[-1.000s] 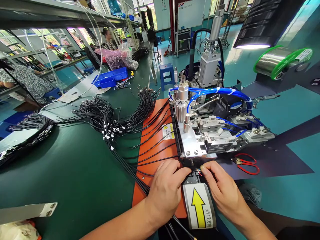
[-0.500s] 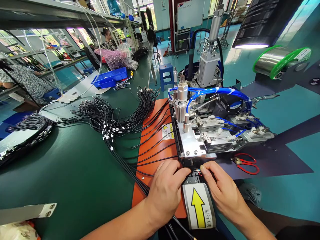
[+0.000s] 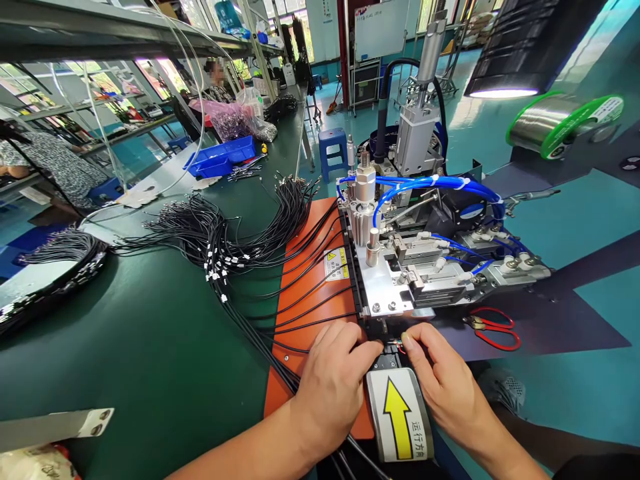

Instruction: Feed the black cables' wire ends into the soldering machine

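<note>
In the head view, my left hand [image 3: 333, 373] is closed, thumb and forefinger pressed down at the black slotted track [image 3: 386, 360] in front of the machine. A black cable [image 3: 293, 347] runs across the orange plate [image 3: 313, 300] and under this hand; its end is hidden by the fingers. On the track's other side, my right hand [image 3: 440, 373] pinches the tips of thin coloured wires [image 3: 398, 344], red among them. Both sets of fingertips sit just below the front edge of the machine's metal plate [image 3: 383, 290]. Several more black cables lie side by side, entering the machine's left edge.
Bundled black cables [image 3: 220, 247] with white tags lie on the green table [image 3: 175, 347]. Red-handled cutters [image 3: 495, 328] rest right of the machine. A yellow-arrow plate [image 3: 399, 413] stands nearest me. A solder spool [image 3: 560, 127] and a blue tray [image 3: 220, 157] are farther off.
Hardly anything differs. The fingers of both hands stay at the track with only slight shifts, and the view has moved a little.
</note>
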`<state>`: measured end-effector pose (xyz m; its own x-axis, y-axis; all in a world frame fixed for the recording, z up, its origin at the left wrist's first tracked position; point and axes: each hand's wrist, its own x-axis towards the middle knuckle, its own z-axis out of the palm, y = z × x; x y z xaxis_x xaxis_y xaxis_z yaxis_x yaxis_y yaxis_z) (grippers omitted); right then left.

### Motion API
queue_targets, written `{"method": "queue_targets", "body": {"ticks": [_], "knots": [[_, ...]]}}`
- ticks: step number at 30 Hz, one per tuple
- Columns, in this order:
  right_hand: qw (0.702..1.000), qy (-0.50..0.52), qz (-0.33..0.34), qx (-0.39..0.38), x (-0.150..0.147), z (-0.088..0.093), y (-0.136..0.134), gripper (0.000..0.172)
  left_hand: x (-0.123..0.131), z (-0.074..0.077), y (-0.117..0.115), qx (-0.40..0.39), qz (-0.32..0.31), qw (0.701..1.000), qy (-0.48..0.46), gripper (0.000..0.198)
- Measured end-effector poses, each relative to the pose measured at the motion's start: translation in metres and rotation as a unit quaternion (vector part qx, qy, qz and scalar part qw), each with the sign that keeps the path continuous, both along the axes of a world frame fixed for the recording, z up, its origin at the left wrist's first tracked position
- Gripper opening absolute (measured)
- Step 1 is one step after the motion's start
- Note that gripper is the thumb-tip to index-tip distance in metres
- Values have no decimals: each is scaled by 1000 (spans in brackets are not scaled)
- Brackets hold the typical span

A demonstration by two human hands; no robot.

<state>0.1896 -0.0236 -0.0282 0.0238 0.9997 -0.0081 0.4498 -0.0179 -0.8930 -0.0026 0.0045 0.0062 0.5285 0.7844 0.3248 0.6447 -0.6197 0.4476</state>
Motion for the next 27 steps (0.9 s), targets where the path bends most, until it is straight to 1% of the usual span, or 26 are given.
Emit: {"method": "queue_targets", "body": {"ticks": [3, 8, 10, 13, 15, 17, 19, 22, 25, 27], "knots": [[1000, -4, -7, -11, 1, 0, 1, 32, 0, 1, -1, 5, -5, 1000, 2, 26], [997, -13, -38, -65, 11, 4, -5, 34, 1, 2, 0, 8, -9, 1000, -1, 26], [994, 14, -46, -103, 13, 7, -10, 36, 2, 2, 0, 12, -10, 1000, -2, 26], [982, 92, -36, -159, 11, 14, -15, 40, 2, 1, 0, 15, -6, 1000, -4, 25], [977, 117, -35, -173, 7, 17, -16, 41, 2, 0, 0, 12, -6, 1000, -2, 23], [977, 112, -40, -177, 5, 20, -15, 42, 1, -1, -1, 8, -8, 1000, 5, 22], [982, 80, -38, -164, 5, 21, -14, 40, 1, -1, -1, 11, -8, 1000, 11, 22], [996, -9, -24, -91, 7, 19, -11, 34, 0, -1, 0, 18, -5, 1000, 17, 22], [996, -83, -22, -16, 9, 17, -7, 30, 1, -1, 0, 19, -5, 1000, 24, 22], [995, -97, -19, -3, 11, 17, -6, 29, 1, -2, -1, 19, -2, 999, 28, 22]]}}
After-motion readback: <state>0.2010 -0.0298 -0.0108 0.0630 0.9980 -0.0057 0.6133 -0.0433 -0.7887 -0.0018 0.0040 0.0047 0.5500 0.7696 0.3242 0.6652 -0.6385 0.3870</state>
